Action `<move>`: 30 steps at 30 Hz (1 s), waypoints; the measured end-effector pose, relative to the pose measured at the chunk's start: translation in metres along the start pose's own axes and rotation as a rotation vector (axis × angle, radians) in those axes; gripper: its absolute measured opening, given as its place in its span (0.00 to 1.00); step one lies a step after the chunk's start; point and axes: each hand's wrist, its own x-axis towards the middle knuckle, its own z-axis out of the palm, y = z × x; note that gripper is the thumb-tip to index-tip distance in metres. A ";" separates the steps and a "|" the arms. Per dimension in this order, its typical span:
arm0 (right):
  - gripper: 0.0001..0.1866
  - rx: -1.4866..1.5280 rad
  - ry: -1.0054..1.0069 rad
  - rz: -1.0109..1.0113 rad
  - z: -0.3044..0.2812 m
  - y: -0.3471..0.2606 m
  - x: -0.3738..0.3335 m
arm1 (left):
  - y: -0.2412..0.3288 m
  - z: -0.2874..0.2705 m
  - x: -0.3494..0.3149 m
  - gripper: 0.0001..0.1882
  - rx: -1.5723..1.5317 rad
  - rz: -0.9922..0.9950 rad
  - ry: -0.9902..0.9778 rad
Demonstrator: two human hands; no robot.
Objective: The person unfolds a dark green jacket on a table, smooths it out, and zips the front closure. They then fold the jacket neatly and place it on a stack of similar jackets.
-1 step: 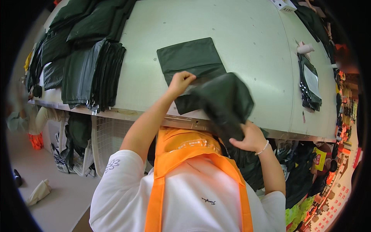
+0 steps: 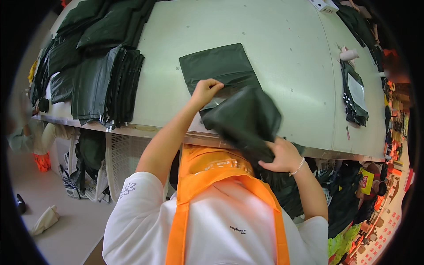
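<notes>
A flat dark green rectangular piece (image 2: pixel 221 66), folded across its middle, lies on the pale table (image 2: pixel 291 53) before me. My left hand (image 2: pixel 207 92) pinches the near part of it, where a pale glossy patch shows beneath. My right hand (image 2: pixel 283 155) is closed on a loose dark green fabric piece (image 2: pixel 247 117), which is smeared by motion and drapes over the flat piece's near right part. Whether the two pieces are joined I cannot tell.
Stacked dark green folded packets (image 2: pixel 95 84) cover the table's left side. At the right lie a dark bundle with white paper (image 2: pixel 355 90), a whitish cone-shaped spool (image 2: pixel 349 55) and a white box (image 2: pixel 326 6). White plastic crates (image 2: pixel 121 161) stand below the table edge.
The loose fabric has swung to the left, over more of the flat piece's near part. My right hand has shifted slightly left; the left hand has hardly moved.
</notes>
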 end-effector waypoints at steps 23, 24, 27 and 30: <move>0.33 0.098 0.163 -0.016 -0.007 0.024 0.131 | 0.022 -0.040 -0.021 0.15 0.457 -0.008 0.279; 0.32 -0.002 0.140 0.007 -0.012 0.016 0.125 | 0.043 -0.051 -0.030 0.14 0.489 0.003 0.274; 0.28 -0.072 0.145 0.004 -0.013 -0.005 0.118 | 0.061 -0.049 -0.041 0.14 0.485 0.088 0.426; 0.26 -0.108 0.173 -0.001 -0.015 -0.017 0.109 | 0.078 -0.065 -0.044 0.13 0.531 0.151 0.525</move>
